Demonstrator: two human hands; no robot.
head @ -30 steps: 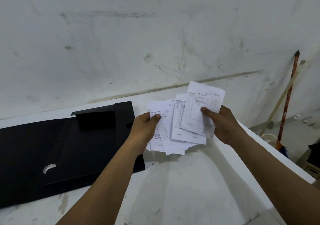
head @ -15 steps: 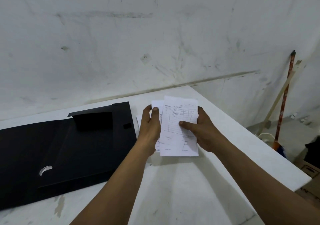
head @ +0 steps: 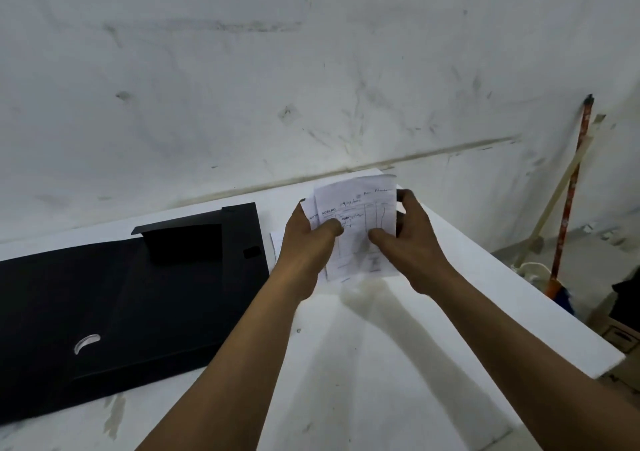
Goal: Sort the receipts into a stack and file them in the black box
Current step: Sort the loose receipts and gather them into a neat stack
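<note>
Both hands hold a bunch of white printed receipts (head: 360, 215) upright above the white table (head: 363, 364), near its far right corner. My left hand (head: 308, 242) grips the bunch's left side, thumb across the front sheet. My right hand (head: 405, 242) clasps the right side, thumb on the front and fingers curled over the right edge. The sheets overlap closely, with one edge sticking out at the upper left. The black box (head: 131, 298) lies open and flat on the table to the left of my hands, its upright flap at the back. Another white paper (head: 276, 248) peeks out beside the box.
A stained white wall (head: 311, 69) rises right behind the table. A red-handled broom (head: 571, 190) and a pale stick lean in the right corner on the floor. The table's right edge drops off close to my right arm, with cardboard boxes (head: 620, 336) below.
The fanned receipts have been pushed together into one close bunch. My hands came nearer each other, and my right fingers now wrap the bunch's right edge.
</note>
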